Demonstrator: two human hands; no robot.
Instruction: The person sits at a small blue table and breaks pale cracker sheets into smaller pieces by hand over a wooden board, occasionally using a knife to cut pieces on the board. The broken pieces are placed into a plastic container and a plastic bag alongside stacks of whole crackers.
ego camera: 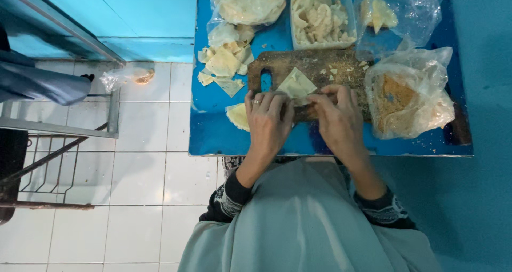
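Both hands' (pixel 269 120) (pixel 337 117) grip pinches a pale wrapper (pixel 296 84), its corner pointing away.

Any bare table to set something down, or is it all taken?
Bare table: the near edge strip, and the left edge below the cut squares. A small gap lies between tub and top bag. Crowded: both hands on the board, crumb bag at right.
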